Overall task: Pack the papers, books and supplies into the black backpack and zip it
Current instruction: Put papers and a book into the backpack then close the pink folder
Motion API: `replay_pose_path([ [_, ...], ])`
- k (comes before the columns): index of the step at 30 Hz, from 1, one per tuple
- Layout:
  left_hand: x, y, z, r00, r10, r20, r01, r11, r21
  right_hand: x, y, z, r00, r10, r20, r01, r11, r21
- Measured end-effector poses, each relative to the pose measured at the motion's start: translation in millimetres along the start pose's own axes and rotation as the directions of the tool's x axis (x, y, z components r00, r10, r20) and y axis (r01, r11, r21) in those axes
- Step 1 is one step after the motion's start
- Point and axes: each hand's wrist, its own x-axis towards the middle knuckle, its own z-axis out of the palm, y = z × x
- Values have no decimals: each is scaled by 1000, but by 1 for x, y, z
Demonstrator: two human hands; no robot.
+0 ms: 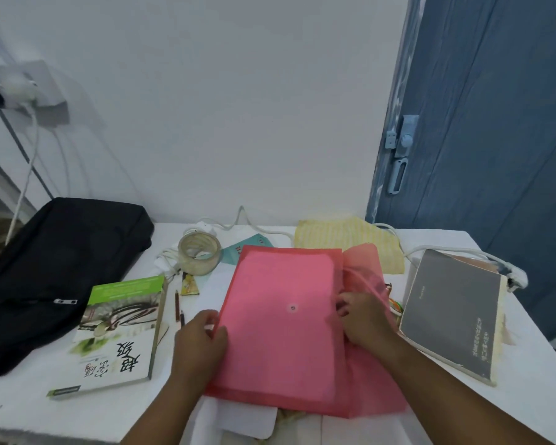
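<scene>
A pink translucent document folder (280,329) with papers inside lies in the middle of the white table (430,412). My left hand (203,338) grips its left edge. My right hand (363,319) pinches the folder's flap at its right side, which is lifted and folded back. The black backpack (55,271) lies flat at the left, zipper pull showing. A green and white book (119,335) sits between backpack and folder. A grey-covered book (453,313) lies at the right. A roll of tape (199,253) and two pencils (178,308) lie behind the left hand.
A yellow cloth (350,242) and a teal packet (251,247) lie at the back of the table, with white cables (430,248) running along the wall. White sheets (247,419) lie under the folder's near edge. A blue door (482,130) stands at the right.
</scene>
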Motion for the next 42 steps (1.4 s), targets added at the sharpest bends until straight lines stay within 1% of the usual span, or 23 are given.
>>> replay_pose_path([
  [2,-1,-3,2,998,62,14,-63,998,21,2,-2,-4,1000,12,9,-12,1000,-27],
  [3,1,-6,0,998,56,7,-56,998,9,2,-6,-8,1000,24,-13,-25,999,-40],
  [4,3,-9,-3,999,41,-10,-41,999,-17,2,-12,-11,997,31,-66,-35,998,-54],
  [6,11,-22,-12,997,14,-75,-16,1000,-23,-1,-28,-16,972,4,-235,-21,997,-72],
  [7,17,-32,-18,995,9,-94,-6,1000,27,-3,-39,-12,958,-25,-286,4,997,-71],
  [8,22,-38,-22,996,4,-88,4,996,90,-8,-47,-11,954,-61,-292,41,996,-74],
  [9,26,-42,-27,999,-23,-47,30,987,157,-13,-56,-5,960,-93,-263,68,992,-104],
  [10,30,-45,-32,998,-57,9,54,975,214,-18,-65,3,968,-114,-224,77,983,-167],
  [11,32,-47,-37,995,-74,64,57,970,235,-23,-73,12,972,-123,-198,71,965,-252],
  [12,36,-49,-40,992,-68,107,43,975,218,-29,-81,20,974,-120,-190,49,938,-342],
  [14,42,-52,-46,982,-68,178,37,984,176,-39,-97,33,976,-70,-207,-41,873,-486],
  [16,47,-52,-48,973,-50,224,8,983,183,-46,-109,44,980,6,-201,-114,838,-533],
  [17,49,-52,-49,969,-44,244,0,984,177,-49,-112,50,984,32,-176,-123,834,-537],
  [20,53,-46,-55,958,-8,285,-7,999,50,-60,-123,75,998,48,-40,-62,827,-559],
  [22,55,-41,-64,959,11,282,-1,999,-37,-68,-127,90,999,52,15,-36,839,-542],
  [25,65,-41,-82,955,93,280,-59,990,-130,-75,-129,103,995,97,27,-68,848,-525],
  [29,81,-53,-114,926,192,326,-159,979,-127,-79,-129,107,991,133,-3,-116,858,-501],
  [32,92,-61,-139,922,261,286,-237,964,-116,-81,-133,109,985,168,-23,-162,893,-420],
  [35,104,-69,-169,938,268,221,-245,961,-128,-82,-139,118,980,163,-113,-187,949,-255],
  [37,108,-75,-187,946,266,182,-235,956,-175,-82,-148,126,979,124,-160,-147,979,-144],
  [38,109,-77,-196,948,273,164,-236,949,-210,-82,-155,132,981,100,-168,-120,986,-115],
  [40,108,-80,-210,955,263,138,-206,921,-330,-81,-170,143,983,66,-173,-74,996,-43],
  [42,107,-80,-219,968,202,150,-107,868,-485,-82,-191,152,984,80,-157,-55,985,162],
])
